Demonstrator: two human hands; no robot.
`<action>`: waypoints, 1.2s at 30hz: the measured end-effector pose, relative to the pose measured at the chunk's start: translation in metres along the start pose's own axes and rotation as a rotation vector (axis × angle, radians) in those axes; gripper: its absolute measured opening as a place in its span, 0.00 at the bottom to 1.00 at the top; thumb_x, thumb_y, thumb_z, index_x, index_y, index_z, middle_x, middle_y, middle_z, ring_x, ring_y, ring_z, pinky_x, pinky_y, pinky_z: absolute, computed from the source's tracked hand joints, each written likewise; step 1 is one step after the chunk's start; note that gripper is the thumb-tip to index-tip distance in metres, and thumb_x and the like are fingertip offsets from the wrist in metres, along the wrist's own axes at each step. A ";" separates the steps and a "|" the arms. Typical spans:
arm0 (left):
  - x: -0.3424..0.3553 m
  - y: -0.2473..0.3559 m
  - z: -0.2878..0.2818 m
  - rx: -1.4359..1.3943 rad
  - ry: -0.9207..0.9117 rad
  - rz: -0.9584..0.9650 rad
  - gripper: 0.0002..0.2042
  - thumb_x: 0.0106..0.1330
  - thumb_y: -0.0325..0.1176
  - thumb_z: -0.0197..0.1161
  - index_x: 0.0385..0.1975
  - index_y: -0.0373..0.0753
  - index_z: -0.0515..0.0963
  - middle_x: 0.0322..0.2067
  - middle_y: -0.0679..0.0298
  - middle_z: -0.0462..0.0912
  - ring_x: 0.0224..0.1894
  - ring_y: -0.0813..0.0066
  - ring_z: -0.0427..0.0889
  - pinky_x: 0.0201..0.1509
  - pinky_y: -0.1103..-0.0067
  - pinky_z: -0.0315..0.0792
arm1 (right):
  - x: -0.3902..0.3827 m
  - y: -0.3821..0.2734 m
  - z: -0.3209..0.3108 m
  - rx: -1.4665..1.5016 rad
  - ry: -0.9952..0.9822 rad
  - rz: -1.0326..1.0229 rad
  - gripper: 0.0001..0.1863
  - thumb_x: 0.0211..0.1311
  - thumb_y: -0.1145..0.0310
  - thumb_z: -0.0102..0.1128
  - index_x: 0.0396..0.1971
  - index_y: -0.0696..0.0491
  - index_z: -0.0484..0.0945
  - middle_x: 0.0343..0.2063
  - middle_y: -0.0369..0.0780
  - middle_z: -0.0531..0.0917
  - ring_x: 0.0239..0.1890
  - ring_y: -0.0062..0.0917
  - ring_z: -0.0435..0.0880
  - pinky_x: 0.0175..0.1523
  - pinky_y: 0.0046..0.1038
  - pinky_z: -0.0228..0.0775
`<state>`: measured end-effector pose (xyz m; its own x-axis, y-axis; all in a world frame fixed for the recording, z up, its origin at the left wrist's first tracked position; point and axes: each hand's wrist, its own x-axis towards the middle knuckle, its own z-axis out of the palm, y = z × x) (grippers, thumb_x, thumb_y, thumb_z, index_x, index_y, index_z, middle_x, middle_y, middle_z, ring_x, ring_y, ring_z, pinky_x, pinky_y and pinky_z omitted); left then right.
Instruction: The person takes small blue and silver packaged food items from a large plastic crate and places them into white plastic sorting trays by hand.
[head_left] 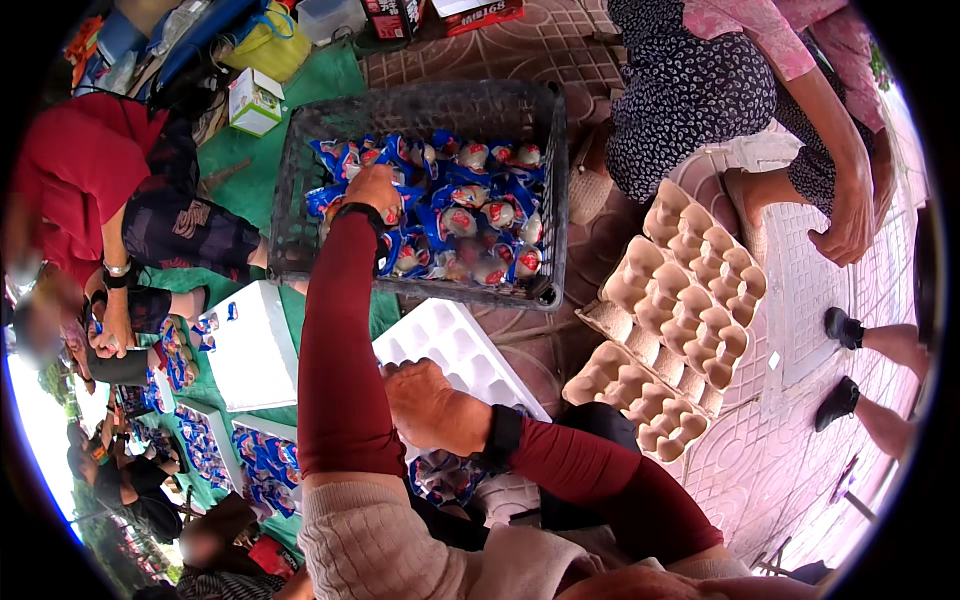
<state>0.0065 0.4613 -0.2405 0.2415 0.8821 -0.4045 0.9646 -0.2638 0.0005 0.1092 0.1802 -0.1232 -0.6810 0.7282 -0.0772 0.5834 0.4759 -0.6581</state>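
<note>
My left hand (372, 188) reaches into a black plastic crate (425, 98), down among several round, egg-like items in blue, red and clear wrappers (470, 222). Its back faces up and its fingers are mostly hidden, so its grip does not show. Closer to me, my right hand (425, 400) is closed with the fingers curled, beside a white foam tray with hollows (455, 345). What it holds, if anything, is hidden under it. More wrapped items (445, 478) lie below my right wrist, partly covered by my arm.
Stacked brown egg-carton trays (680, 300) stand right of the crate. On the left are a white foam box (248, 345), filled trays (268, 465) and a seated person in red (90, 165). Another person in a patterned skirt (690, 110) is at the upper right.
</note>
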 end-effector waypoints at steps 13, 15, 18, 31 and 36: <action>-0.165 0.026 -0.089 -1.665 0.270 0.007 0.19 0.53 0.23 0.59 0.44 0.29 0.65 0.36 0.59 0.74 0.35 0.71 0.77 0.33 0.79 0.77 | -0.008 0.015 -0.050 0.311 0.586 0.238 0.18 0.50 0.72 0.50 0.43 0.60 0.64 0.34 0.52 0.72 0.34 0.47 0.74 0.37 0.39 0.67; -0.195 0.038 -0.086 -1.780 0.354 0.012 0.18 0.52 0.23 0.60 0.43 0.30 0.67 0.35 0.59 0.75 0.34 0.72 0.77 0.33 0.78 0.77 | -0.009 0.019 -0.062 0.383 0.816 0.279 0.26 0.50 0.71 0.53 0.51 0.61 0.60 0.39 0.51 0.71 0.33 0.42 0.74 0.40 0.34 0.67; -0.236 0.064 -0.077 -1.891 0.453 0.022 0.15 0.52 0.23 0.59 0.40 0.31 0.69 0.34 0.61 0.76 0.31 0.74 0.78 0.30 0.80 0.77 | -0.007 0.029 -0.061 0.804 0.926 0.192 0.27 0.55 0.69 0.53 0.53 0.62 0.57 0.40 0.49 0.73 0.35 0.31 0.77 0.39 0.26 0.70; -0.297 0.105 -0.056 -1.634 0.732 0.113 0.08 0.50 0.30 0.64 0.27 0.34 0.76 0.22 0.71 0.77 0.25 0.88 0.71 0.29 0.87 0.66 | -0.045 -0.011 -0.061 1.081 0.765 0.182 0.16 0.55 0.73 0.54 0.43 0.59 0.66 0.25 0.37 0.74 0.20 0.15 0.74 0.23 0.17 0.68; -0.304 0.106 -0.048 -1.694 0.665 -0.005 0.08 0.52 0.31 0.64 0.30 0.36 0.76 0.25 0.71 0.77 0.26 0.87 0.72 0.29 0.87 0.67 | -0.059 -0.027 -0.066 1.219 0.735 0.338 0.14 0.57 0.69 0.50 0.42 0.57 0.67 0.27 0.38 0.76 0.19 0.17 0.75 0.23 0.19 0.71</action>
<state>0.0407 0.1837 -0.0730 -0.1729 0.9848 -0.0166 -0.0832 0.0022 0.9965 0.1627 0.1573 -0.0514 0.0012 0.9782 -0.2078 -0.3165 -0.1968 -0.9280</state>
